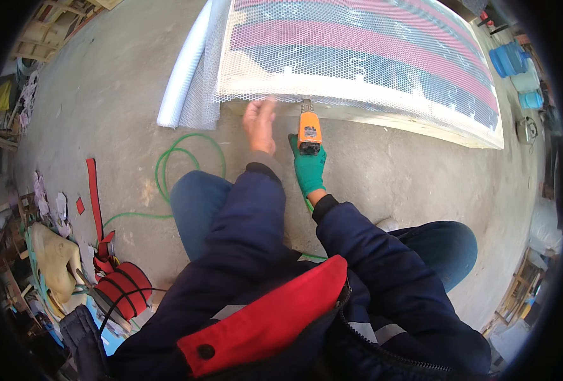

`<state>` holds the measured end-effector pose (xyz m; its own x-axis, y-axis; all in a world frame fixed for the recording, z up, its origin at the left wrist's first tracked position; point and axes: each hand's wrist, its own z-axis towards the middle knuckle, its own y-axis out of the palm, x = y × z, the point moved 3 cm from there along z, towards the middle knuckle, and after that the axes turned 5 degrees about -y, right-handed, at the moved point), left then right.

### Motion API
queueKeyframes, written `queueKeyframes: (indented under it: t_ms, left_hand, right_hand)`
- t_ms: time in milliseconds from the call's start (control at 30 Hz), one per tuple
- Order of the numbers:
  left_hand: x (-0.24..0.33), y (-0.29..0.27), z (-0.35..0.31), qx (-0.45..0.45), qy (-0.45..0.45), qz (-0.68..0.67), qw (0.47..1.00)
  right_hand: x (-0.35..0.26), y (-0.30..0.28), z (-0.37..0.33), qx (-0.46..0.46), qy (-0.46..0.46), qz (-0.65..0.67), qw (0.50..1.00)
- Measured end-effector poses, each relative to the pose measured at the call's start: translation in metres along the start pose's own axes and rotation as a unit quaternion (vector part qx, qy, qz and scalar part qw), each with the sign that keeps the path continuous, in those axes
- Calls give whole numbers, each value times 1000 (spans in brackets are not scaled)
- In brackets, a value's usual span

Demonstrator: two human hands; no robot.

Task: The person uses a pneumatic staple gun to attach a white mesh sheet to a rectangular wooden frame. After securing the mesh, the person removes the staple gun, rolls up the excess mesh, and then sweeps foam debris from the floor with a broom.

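My right hand (309, 170), in a green glove, is closed around an orange staple gun (309, 130). Its metal nose meets the near edge of a sheet of white plastic mesh (332, 66). This mesh lies over a wooden frame (395, 120) with red and dark woven bands (307, 35) beneath it. Just left of the tool, my bare left hand (260, 127) has its fingertips at the mesh edge, loosely bent and slightly apart. I see nothing held in it. A rolled part of the mesh (189, 70) hangs off the frame's left side.
A green hose (159, 166) loops across the concrete floor (103, 108) at left. Below it are a red webbing strip (94, 197) and a webbing roll (124, 291). Blue containers (509, 60) and a kettle (526, 130) stand at right. My knees flank the work.
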<state>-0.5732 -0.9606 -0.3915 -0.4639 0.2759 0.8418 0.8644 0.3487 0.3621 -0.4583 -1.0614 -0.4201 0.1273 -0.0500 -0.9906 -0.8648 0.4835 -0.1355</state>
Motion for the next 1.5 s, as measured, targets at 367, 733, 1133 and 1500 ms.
queueKeyframes:
  t_ms: [367,733,1133,1500]
  left_hand:
    - [14,-34,8,16,64,-29,997]
    - [-7,-39,34,28,111,31,993]
    - [11,-54,40,55,53,38,996]
    - [22,-57,42,43,38,96,994]
  right_hand:
    - [3,-2,-14,-53,52,-29,997]
    - [-16,42,-18,-55,-21,-4,998]
    - [-27,68,-24,-99,39,25,994]
    - [-23,88,-30,-81,13,74,994]
